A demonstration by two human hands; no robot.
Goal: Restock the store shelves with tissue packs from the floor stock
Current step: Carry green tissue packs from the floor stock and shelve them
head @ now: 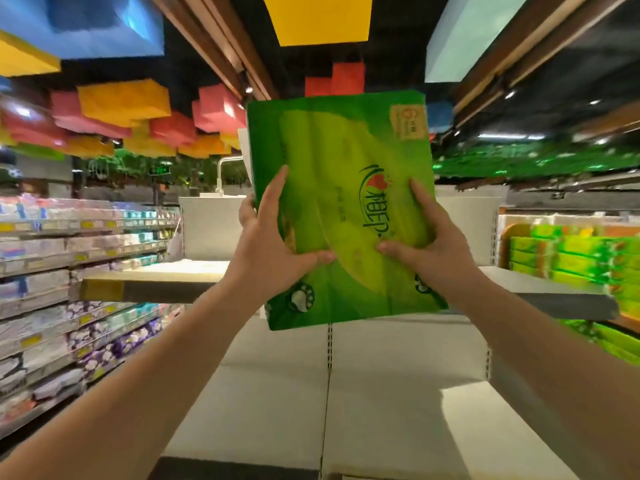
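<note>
From the head camera, a large green tissue pack (341, 209) is held up at arm's length, well above the shelf boards, its face turned toward the person and its top edge tilted slightly to the left. The left hand (273, 240) grips the pack's lower left edge, thumb laid across the front and fingers wrapped round behind. The right hand (427, 242) grips the lower right part, thumb pressing into the wrapper near the middle and fingers curled over the front so the plastic dents. The two thumbs almost meet, a little apart, on the pack's face.

Behind and below the pack runs a white shelf board (156, 280) with a yellow price strip on its front edge, and under it a white slotted back panel (398, 344). Another white board (450, 431) lies lower down, close to the person. To the right, stacked green tissue packs (568, 258) fill the neighbouring shelf, well apart from the held one. To the left, an aisle of shelves (69, 271) carries pale and purple packaged goods, blurred. A white end panel (207, 230) stands beyond the board, partly hidden by the pack. Overhead hang coloured ceiling blocks (124, 102) in red, yellow and blue.
</note>
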